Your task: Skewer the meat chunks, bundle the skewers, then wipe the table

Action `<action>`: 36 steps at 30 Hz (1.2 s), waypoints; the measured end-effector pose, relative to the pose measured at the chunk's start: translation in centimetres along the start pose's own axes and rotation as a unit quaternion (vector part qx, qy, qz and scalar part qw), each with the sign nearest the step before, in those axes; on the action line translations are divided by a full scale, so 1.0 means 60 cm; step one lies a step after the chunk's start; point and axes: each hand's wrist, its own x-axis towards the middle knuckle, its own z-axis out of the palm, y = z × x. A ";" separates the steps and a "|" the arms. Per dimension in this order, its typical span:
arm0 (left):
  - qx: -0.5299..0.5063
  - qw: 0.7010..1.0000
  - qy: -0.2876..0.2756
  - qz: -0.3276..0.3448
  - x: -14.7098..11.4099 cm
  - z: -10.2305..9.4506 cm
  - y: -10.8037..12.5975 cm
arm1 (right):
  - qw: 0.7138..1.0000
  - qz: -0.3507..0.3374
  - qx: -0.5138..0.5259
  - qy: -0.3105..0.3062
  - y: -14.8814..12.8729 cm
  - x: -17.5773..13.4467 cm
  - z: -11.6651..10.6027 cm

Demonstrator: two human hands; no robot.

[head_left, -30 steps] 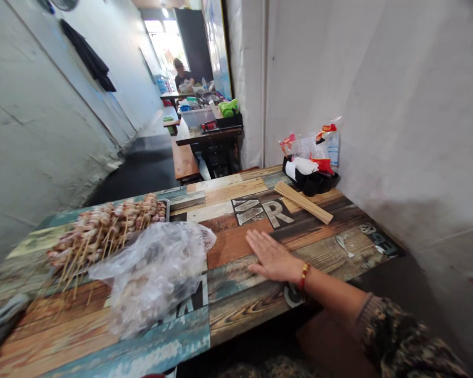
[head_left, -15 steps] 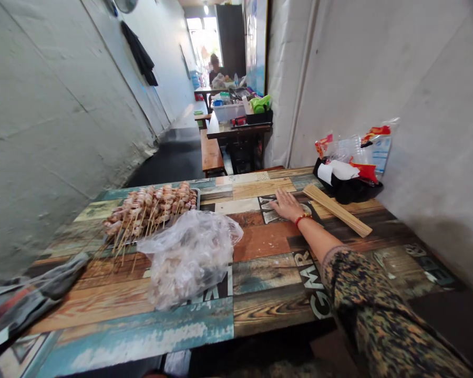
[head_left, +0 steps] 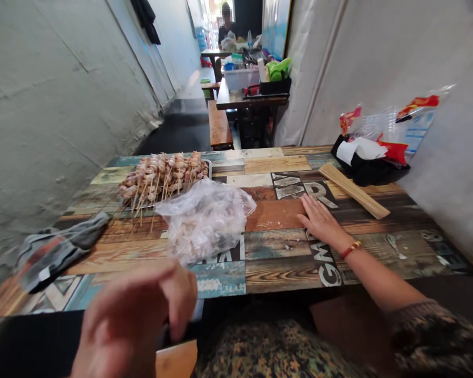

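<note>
My right hand rests flat on the patterned wooden tabletop, fingers stretched out and nothing in it. A red bead bracelet circles its wrist. Low in the foreground, my left hand is raised before the table's near edge, bent and smeared by motion, so whether it holds anything is unclear. Beyond it lies a clear plastic bag with pale raw meat inside. Raw meat skewers are piled on a metal tray behind the bag, their sticks pointing toward me. A bundle of bare wooden skewers lies past my right hand.
A grey cloth lies at the table's left. At the back right stands a black container with plastic packaging. Walls rise on both sides. Farther off are a bench, a table with a plastic bin and a seated person.
My right hand has slid back toward me across the tabletop. My left hand has come into view from below. The camera view has tipped downward.
</note>
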 end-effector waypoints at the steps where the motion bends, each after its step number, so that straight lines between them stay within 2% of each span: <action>1: 0.007 0.999 -0.002 0.044 0.017 -0.007 0.001 | 1.000 -0.009 -0.013 -0.010 -0.014 -0.004 0.003; 4: 0.055 0.990 -0.011 0.126 0.056 -0.020 -0.008 | 0.997 -0.063 -0.006 -0.033 -0.096 -0.019 0.014; 6: 0.113 0.986 -0.038 0.116 0.062 -0.020 -0.027 | 0.994 -0.094 0.033 -0.041 -0.143 -0.025 0.019; 7: 0.148 0.982 -0.070 0.099 0.059 -0.018 -0.040 | 0.991 -0.107 0.061 -0.043 -0.154 -0.026 0.020; 10: 0.207 0.959 -0.192 0.011 0.036 -0.015 -0.088 | 0.985 -0.102 0.139 -0.027 -0.129 -0.018 0.020; 12: 0.177 0.946 -0.262 -0.072 0.015 -0.022 -0.128 | 0.988 -0.062 0.145 -0.007 -0.087 -0.007 0.018; 14: 0.106 0.932 -0.304 -0.168 -0.005 -0.038 -0.175 | 0.993 -0.032 0.109 -0.008 -0.056 0.005 0.016; 17: -0.021 0.908 -0.283 -0.309 -0.025 -0.065 -0.255 | 0.995 -0.072 0.049 -0.041 -0.061 0.021 0.015; 19: -0.072 0.898 -0.224 -0.372 -0.027 -0.071 -0.302 | 0.989 -0.134 0.035 -0.056 -0.093 0.024 0.013; 21: -0.108 0.902 -0.155 -0.388 -0.023 -0.064 -0.340 | 0.979 -0.188 0.043 -0.068 -0.133 0.016 0.007; 23: -0.142 0.909 -0.111 -0.376 -0.017 -0.050 -0.364 | 0.965 -0.237 0.064 -0.087 -0.167 -0.007 -0.002; 26: -0.181 0.901 -0.119 -0.375 -0.012 -0.034 -0.380 | 0.938 -0.307 0.111 -0.119 -0.185 -0.051 -0.017; 28: -0.195 0.893 -0.144 -0.379 -0.014 -0.033 -0.380 | 0.931 -0.317 0.141 -0.117 -0.164 -0.068 -0.024; 29: -0.201 0.891 -0.154 -0.378 -0.016 -0.035 -0.379 | 0.936 -0.302 0.150 -0.103 -0.141 -0.070 -0.025; 31: -0.211 0.885 -0.163 -0.382 -0.021 -0.041 -0.375 | 0.961 -0.231 0.145 -0.051 -0.077 -0.061 -0.022; 34: -0.225 0.883 -0.139 -0.388 -0.026 -0.048 -0.375 | 0.994 -0.086 0.070 0.017 0.022 -0.040 -0.011; 36: -0.232 0.886 -0.116 -0.385 -0.027 -0.048 -0.381 | 0.999 -0.033 0.006 0.026 0.049 -0.036 -0.005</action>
